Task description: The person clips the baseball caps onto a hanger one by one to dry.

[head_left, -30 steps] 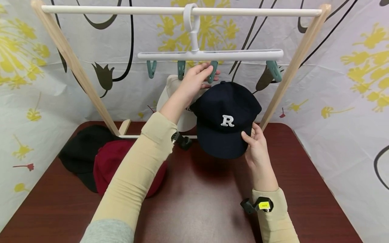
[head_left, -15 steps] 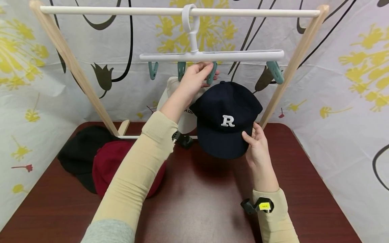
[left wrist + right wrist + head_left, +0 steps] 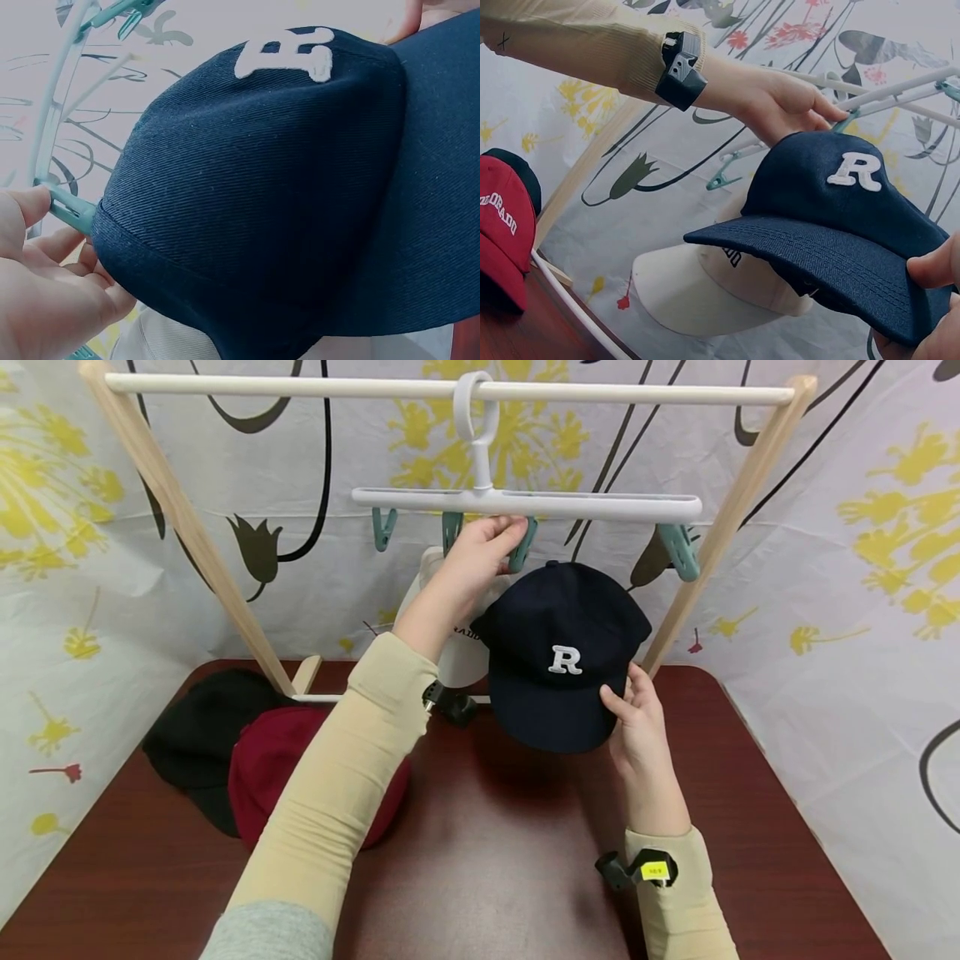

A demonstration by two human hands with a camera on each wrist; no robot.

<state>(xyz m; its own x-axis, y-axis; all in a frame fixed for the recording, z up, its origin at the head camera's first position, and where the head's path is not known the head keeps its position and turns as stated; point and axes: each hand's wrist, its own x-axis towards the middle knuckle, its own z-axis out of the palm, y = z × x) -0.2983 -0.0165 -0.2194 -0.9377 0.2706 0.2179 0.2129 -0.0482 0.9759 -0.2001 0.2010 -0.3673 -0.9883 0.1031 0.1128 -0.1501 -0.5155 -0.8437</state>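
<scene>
My left hand (image 3: pixel 480 556) pinches a green clip (image 3: pixel 523 545) under the white hanger (image 3: pixel 585 504), thumb on its near side. In the left wrist view, the lower end of that clip meets the edge of a navy cap (image 3: pixel 247 187); whether the cap lies between its jaws is hidden. The navy cap, with a white letter R, hangs upright, brim down. My right hand (image 3: pixel 637 718) grips the side of its brim, thumb in front. Behind it is a cream cap (image 3: pixel 682 289), below another clip (image 3: pixel 452 531); my left hand partly covers it.
The hanger hooks over the white rod (image 3: pixel 262 387) of a wooden frame (image 3: pixel 187 535). Outer clips (image 3: pixel 384 529) hang near both hanger ends. A red cap (image 3: pixel 277 760) and a black cap (image 3: pixel 195 735) lie on the left of the dark table (image 3: pixel 480 877). Patterned cloth stands behind.
The hanger has turned slightly, its left end shifting right and its right clip dropping lower in view. The navy cap and right hand have moved slightly right. My left fingers show less behind the clip.
</scene>
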